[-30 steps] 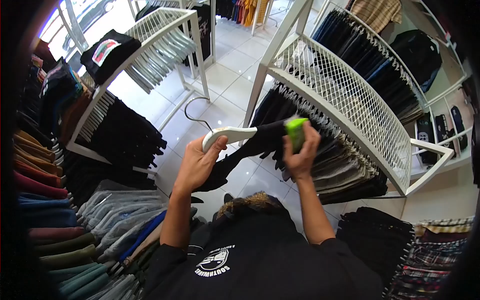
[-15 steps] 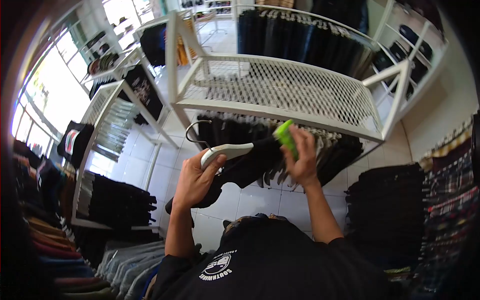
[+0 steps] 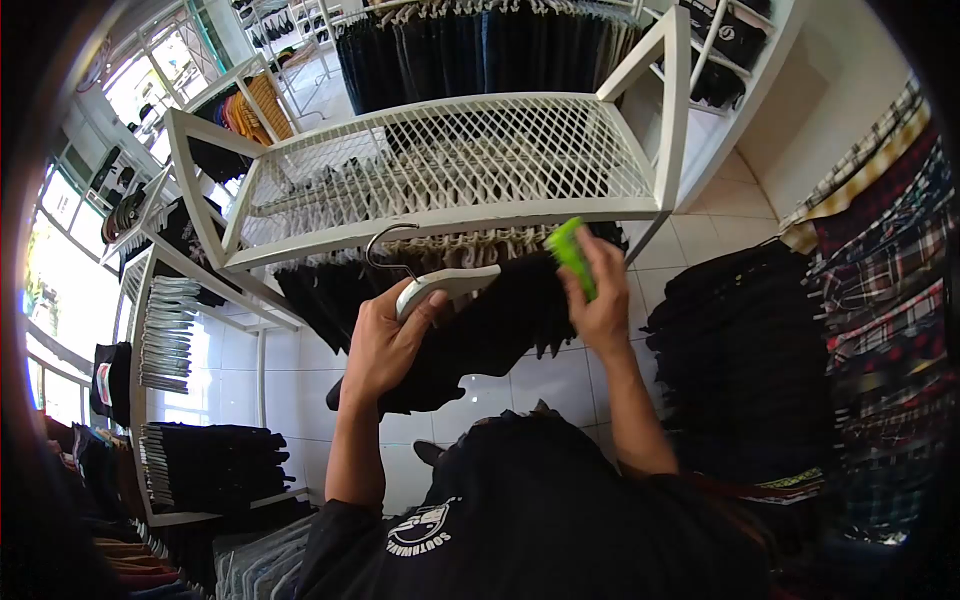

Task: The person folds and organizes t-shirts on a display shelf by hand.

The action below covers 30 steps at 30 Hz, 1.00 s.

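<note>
My left hand is closed around the neck of a white hanger, thumb along its front and the metal hook pointing up. A black garment hangs from the hanger, its lower edge loose above the floor. In my right hand is a bright green brush, gripped between thumb and fingers. The brush is close to the garment's upper right part and overlaps it in this view.
Right ahead stands a white metal rack with a mesh top and clothes hung beneath. Black clothes and plaid shirts hang on the right. A smaller white rack stands left. Pale floor tiles show below.
The view has turned to the right, so the racks sit further left. Both hands keep their grips, and the black garment now hangs more spread out.
</note>
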Available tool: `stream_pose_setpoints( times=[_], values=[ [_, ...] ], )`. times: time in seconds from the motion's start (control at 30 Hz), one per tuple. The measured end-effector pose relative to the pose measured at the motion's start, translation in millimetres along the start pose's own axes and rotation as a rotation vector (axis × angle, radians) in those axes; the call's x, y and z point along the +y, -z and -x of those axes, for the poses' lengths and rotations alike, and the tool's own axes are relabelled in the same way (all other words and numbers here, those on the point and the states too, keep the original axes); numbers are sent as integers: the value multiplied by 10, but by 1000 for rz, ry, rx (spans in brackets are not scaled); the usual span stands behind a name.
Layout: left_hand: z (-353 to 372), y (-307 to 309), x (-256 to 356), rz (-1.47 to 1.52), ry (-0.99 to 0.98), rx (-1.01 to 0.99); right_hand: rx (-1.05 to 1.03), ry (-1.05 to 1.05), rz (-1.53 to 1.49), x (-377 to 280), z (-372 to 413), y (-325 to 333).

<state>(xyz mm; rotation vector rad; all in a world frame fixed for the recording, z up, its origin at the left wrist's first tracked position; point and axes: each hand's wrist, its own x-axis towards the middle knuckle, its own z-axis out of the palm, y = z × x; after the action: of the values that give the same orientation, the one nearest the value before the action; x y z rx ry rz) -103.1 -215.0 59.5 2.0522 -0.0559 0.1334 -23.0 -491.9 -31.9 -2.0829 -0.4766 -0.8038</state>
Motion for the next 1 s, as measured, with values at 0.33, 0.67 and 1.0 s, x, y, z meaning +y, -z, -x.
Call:
stream_pose_setpoints(
  times=[0.33,0.67,1.0],
  values=[
    [-249,-416,149,-6,-30,-12,-43,68,-40,75,-47,446],
    [-153,-268,226,-49,-49,74,96,-88,157,1294,-745,104],
    [-36,-212,96,-76,-56,-27,-263,-154,452,1899,-1378,-474]
  ],
)
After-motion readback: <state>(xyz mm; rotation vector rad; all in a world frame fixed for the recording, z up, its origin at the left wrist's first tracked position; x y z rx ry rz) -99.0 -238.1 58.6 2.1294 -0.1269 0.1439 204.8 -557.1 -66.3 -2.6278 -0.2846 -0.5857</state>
